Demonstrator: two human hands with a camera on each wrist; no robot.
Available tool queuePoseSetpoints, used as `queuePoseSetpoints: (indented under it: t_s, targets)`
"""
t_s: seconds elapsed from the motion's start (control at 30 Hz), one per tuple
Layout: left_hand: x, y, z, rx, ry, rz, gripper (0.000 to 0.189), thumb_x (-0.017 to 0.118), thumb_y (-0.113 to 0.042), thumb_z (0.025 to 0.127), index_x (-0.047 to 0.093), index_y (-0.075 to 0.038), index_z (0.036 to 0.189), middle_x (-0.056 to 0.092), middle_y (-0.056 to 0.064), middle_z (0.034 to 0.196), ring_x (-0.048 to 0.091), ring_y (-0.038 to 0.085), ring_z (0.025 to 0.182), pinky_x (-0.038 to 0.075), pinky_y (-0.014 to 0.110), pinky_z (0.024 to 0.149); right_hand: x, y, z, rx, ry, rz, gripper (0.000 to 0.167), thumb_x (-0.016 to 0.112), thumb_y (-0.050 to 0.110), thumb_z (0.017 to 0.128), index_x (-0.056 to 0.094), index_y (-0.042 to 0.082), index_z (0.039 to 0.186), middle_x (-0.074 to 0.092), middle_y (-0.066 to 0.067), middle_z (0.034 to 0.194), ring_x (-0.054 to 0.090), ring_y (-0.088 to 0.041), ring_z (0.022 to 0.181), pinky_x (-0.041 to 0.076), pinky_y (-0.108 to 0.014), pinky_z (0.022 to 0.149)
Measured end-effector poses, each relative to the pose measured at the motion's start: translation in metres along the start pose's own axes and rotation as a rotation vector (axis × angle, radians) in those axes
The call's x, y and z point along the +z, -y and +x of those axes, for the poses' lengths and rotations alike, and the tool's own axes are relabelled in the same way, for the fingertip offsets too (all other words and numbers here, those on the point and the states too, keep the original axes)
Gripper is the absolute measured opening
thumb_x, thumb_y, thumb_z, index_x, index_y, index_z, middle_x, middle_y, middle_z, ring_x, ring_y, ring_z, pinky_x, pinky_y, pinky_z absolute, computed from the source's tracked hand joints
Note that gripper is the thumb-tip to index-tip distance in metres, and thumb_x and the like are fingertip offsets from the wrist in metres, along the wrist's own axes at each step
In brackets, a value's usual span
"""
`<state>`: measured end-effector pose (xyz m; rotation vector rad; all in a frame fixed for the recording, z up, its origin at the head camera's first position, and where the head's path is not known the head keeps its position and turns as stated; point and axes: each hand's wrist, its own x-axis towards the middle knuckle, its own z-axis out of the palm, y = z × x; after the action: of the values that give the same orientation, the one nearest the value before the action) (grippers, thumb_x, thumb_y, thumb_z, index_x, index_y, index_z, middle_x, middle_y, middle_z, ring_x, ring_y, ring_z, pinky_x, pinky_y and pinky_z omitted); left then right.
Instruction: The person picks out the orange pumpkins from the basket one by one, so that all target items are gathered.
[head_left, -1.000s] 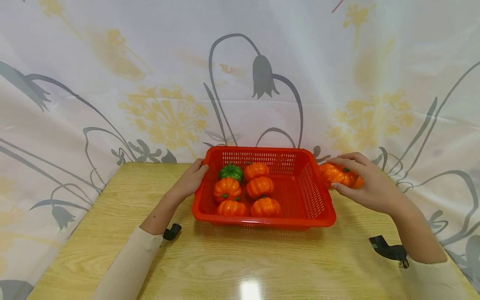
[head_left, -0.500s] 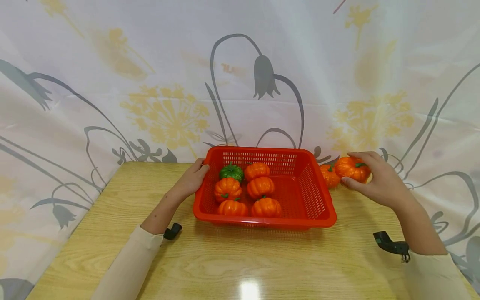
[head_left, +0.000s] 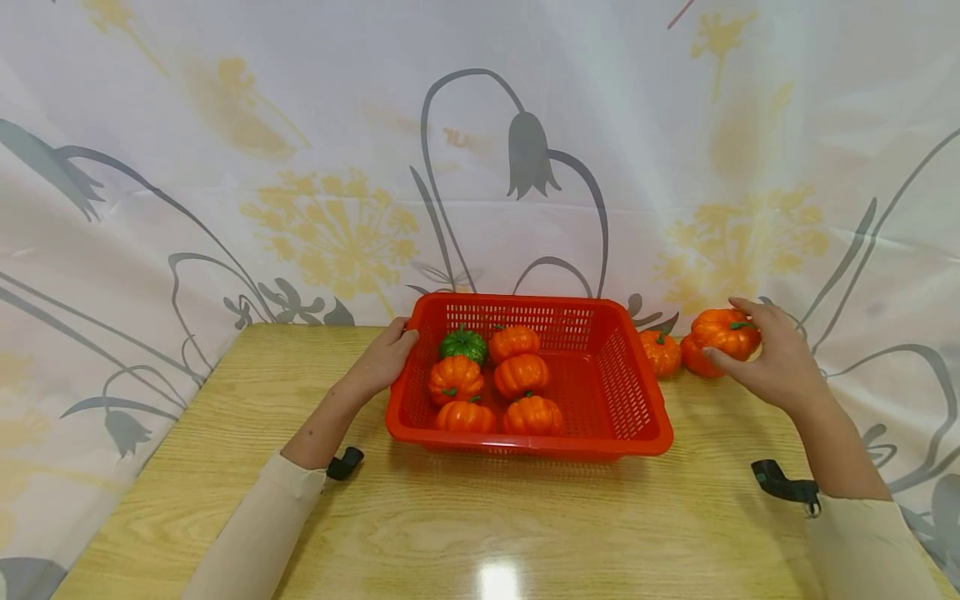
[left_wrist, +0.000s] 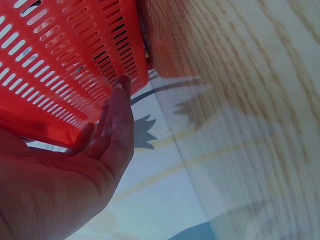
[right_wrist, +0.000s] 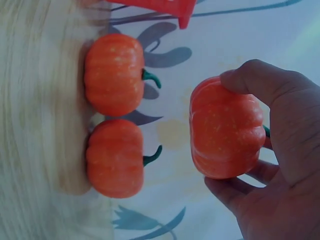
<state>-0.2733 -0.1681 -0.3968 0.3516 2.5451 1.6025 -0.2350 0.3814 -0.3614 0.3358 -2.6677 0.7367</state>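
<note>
My left hand (head_left: 386, 358) grips the left rim of a red plastic basket (head_left: 528, 444); in the left wrist view its fingers (left_wrist: 120, 117) lie along the slotted outer wall. Inside the basket sit several small orange pumpkins (head_left: 521, 375) and a green one (head_left: 462, 344), mostly toward the left. Beyond the basket's right side, my right hand (head_left: 780, 362) holds an orange pumpkin (right_wrist: 226, 131) between thumb and fingers, raised off the table. Two more orange pumpkins, one (right_wrist: 115, 75) nearer the basket and another (right_wrist: 116, 159) beside it, stand on the table with green stems.
The wooden table (head_left: 465, 508) ends at the back against a white cloth (head_left: 337, 125) printed with grey and yellow flowers. A black wrist mount (head_left: 783, 483) sticks out from the right wrist, a similar mount (head_left: 345, 463) from the left.
My right hand has moved right, away from the basket, with the pumpkin in its grip, uncovering the two standing pumpkins. The left hand and basket have stayed in place.
</note>
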Motion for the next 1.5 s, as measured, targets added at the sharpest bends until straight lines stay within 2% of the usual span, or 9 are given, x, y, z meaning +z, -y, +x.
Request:
queuePoseSetpoints:
  t_s: [0.07, 0.17, 0.37, 0.63, 0.87, 1.07, 1.37, 1.5]
  targets:
    - [0.000, 0.000, 0.000, -0.003, -0.004, 0.004, 0.047, 0.033, -0.024, 0.115, 0.038, 0.006, 0.150, 0.057, 0.028, 0.135, 0.069, 0.037, 0.110, 0.058, 0.035, 0.090, 0.001, -0.004, 0.000, 0.021, -0.011, 0.003, 0.075, 0.079, 0.022, 0.092, 0.044, -0.009, 0.152, 0.045, -0.040, 0.147, 0.036, -0.064, 0.135, 0.037, -0.081, 0.100]
    - [0.000, 0.000, -0.001, -0.006, -0.008, 0.007, 0.047, 0.033, -0.025, 0.115, 0.040, 0.005, 0.149, 0.058, 0.027, 0.133, 0.069, 0.034, 0.108, 0.058, 0.033, 0.088, 0.003, -0.010, -0.001, 0.046, -0.030, 0.002, 0.073, 0.079, 0.023, 0.093, 0.046, -0.011, 0.149, 0.043, -0.042, 0.144, 0.039, -0.063, 0.129, 0.041, -0.079, 0.095]
    - [0.000, 0.000, -0.001, 0.000, -0.009, -0.001, 0.046, 0.034, -0.026, 0.115, 0.040, 0.005, 0.149, 0.059, 0.027, 0.131, 0.070, 0.033, 0.105, 0.058, 0.030, 0.085, 0.006, -0.020, -0.003, 0.108, -0.051, 0.011, 0.073, 0.078, 0.027, 0.096, 0.046, -0.011, 0.149, 0.033, -0.046, 0.145, 0.036, -0.066, 0.128, 0.037, -0.080, 0.097]
    - [-0.001, 0.002, 0.000, 0.005, 0.005, -0.021, 0.048, 0.033, -0.025, 0.115, 0.037, 0.006, 0.152, 0.057, 0.028, 0.134, 0.070, 0.034, 0.107, 0.058, 0.029, 0.085, 0.006, -0.035, -0.005, 0.142, -0.126, 0.000, 0.072, 0.076, 0.021, 0.095, 0.044, -0.014, 0.150, 0.037, -0.045, 0.146, 0.035, -0.065, 0.132, 0.030, -0.079, 0.109]
    - [-0.001, 0.000, -0.002, 0.000, 0.006, -0.024, 0.048, 0.033, -0.025, 0.115, 0.037, 0.006, 0.151, 0.058, 0.029, 0.132, 0.071, 0.032, 0.102, 0.058, 0.028, 0.082, 0.008, -0.048, -0.007, 0.214, -0.164, -0.010, 0.073, 0.074, 0.018, 0.094, 0.042, -0.014, 0.151, 0.040, -0.045, 0.144, 0.038, -0.064, 0.130, 0.034, -0.078, 0.107]
    - [-0.001, 0.000, -0.001, -0.007, -0.002, -0.014, 0.047, 0.033, -0.026, 0.115, 0.039, 0.006, 0.149, 0.057, 0.028, 0.132, 0.070, 0.033, 0.104, 0.058, 0.029, 0.083, 0.010, -0.061, -0.010, 0.253, -0.162, -0.028, 0.077, 0.072, 0.021, 0.096, 0.036, -0.015, 0.154, 0.037, -0.047, 0.145, 0.035, -0.065, 0.131, 0.030, -0.076, 0.112]
    - [-0.001, 0.000, -0.001, -0.008, 0.007, 0.000, 0.048, 0.033, -0.027, 0.115, 0.038, 0.005, 0.151, 0.055, 0.029, 0.138, 0.067, 0.039, 0.114, 0.057, 0.040, 0.093, 0.013, -0.065, -0.015, 0.375, -0.122, -0.008, 0.082, 0.070, 0.026, 0.100, 0.028, -0.008, 0.162, 0.021, -0.048, 0.147, 0.031, -0.066, 0.129, 0.034, -0.077, 0.107]
    - [-0.001, 0.000, -0.001, -0.010, 0.002, 0.000, 0.048, 0.033, -0.027, 0.115, 0.039, 0.006, 0.150, 0.056, 0.029, 0.136, 0.068, 0.039, 0.112, 0.058, 0.038, 0.091, 0.015, -0.069, -0.015, 0.364, -0.111, -0.015, 0.079, 0.068, 0.022, 0.099, 0.029, -0.012, 0.159, 0.023, -0.050, 0.147, 0.031, -0.067, 0.130, 0.032, -0.077, 0.110]
